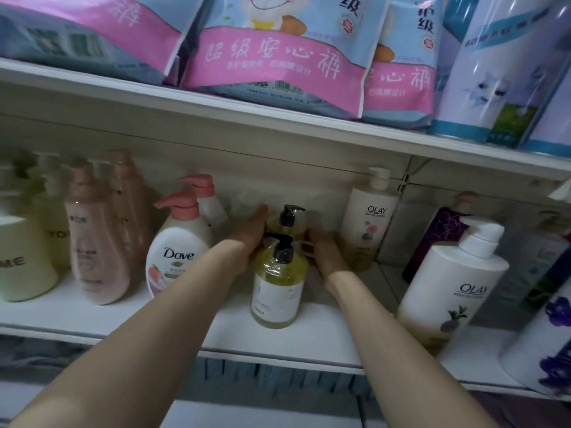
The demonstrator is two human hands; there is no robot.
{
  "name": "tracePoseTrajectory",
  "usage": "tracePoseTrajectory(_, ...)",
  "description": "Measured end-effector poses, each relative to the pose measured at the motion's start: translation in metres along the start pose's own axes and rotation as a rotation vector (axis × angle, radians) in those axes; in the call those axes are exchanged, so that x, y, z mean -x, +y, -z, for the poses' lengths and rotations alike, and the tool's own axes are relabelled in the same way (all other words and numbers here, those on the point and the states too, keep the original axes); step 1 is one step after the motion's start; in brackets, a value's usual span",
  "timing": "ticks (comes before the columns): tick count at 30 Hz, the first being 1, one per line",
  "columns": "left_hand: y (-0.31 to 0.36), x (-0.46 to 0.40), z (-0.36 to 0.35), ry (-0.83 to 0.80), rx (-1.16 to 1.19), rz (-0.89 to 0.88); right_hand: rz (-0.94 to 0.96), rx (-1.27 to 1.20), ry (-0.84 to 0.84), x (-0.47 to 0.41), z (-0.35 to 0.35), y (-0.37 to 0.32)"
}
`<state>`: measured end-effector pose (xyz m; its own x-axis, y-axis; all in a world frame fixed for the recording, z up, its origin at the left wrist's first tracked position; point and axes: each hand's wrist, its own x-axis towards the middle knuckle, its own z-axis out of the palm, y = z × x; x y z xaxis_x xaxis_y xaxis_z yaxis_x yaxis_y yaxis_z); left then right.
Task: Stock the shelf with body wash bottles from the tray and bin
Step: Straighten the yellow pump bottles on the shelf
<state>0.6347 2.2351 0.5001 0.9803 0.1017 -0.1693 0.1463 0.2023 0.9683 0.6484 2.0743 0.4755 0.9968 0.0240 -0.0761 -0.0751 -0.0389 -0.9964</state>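
Two yellow body wash bottles with black pumps are seen in the head view on the white shelf [309,338], one behind the other, between the Dove bottle [173,257] and the rear Olay bottle [366,225]. The front yellow bottle [278,291] stands upright near the middle of the shelf, its pump wrapped in clear film. The rear yellow bottle [285,222] is placed just behind it, and is flanked by both hands. The left hand [250,239] is laid against its left side with the fingers stretched toward the back wall; the right hand [321,245] is pressed to its right side, the fingers curled round it. The left grip is thus held wide and flat against the bottle, while the right grip is closed on the rear bottle. A second Olay bottle [451,285] with a white pump is stood nearer the front on the right, well apart from the hands. Pink bottles [99,236] are ranged to the left. Pink-banded packs [272,66] are stacked on the shelf above.
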Motion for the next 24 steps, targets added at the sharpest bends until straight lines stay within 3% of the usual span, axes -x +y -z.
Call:
tracePoseTrajectory(13, -0.011, 0.026, 0.002, -0.016, 0.034, -0.036, -0.042, -0.037, 0.012, 0.016, -0.008, 0.006)
tracePoseTrajectory(24, -0.020, 0.043, 0.009, 0.023, 0.028, -0.023, -0.016, 0.078, 0.013, 0.030, -0.009, 0.006)
